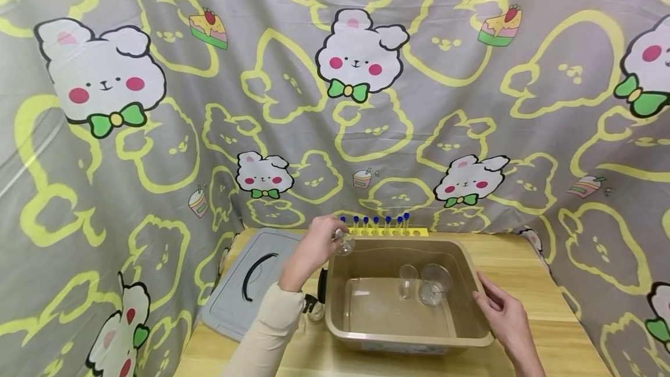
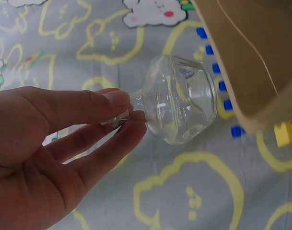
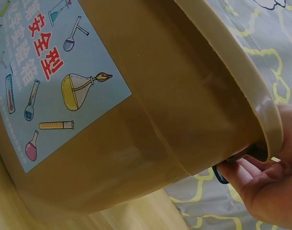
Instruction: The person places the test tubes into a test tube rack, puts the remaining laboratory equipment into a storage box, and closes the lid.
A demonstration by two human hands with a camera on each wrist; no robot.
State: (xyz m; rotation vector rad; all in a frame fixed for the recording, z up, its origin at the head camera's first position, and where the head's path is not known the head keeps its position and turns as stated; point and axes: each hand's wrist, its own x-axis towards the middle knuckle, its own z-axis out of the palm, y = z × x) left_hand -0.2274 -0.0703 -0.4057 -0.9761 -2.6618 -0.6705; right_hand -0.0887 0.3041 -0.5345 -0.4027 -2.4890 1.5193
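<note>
My left hand [image 1: 320, 241] pinches a clear glass alcohol lamp [image 2: 179, 100] by its narrow neck, thumb on one side and fingertips on the other. Its faceted body hangs over the back left corner of a brown plastic storage box [image 1: 398, 334] in the head view. At the box's right side, my right hand [image 1: 505, 313] grips the rim; the right wrist view shows fingers [image 3: 239, 175] curled under it beside a black latch [image 3: 220, 175]. Inside the box stand a small glass cup [image 1: 408, 281] and a wider glass beaker [image 1: 434, 285].
Behind the box is a yellow rack [image 1: 421, 232] of tubes with blue caps. A grey lid [image 1: 235, 290] with a black handle lies on the left of the wooden table [image 1: 555, 313]. Small black-topped items [image 1: 313, 307] sit by the box's left side. Patterned cloth surrounds the table.
</note>
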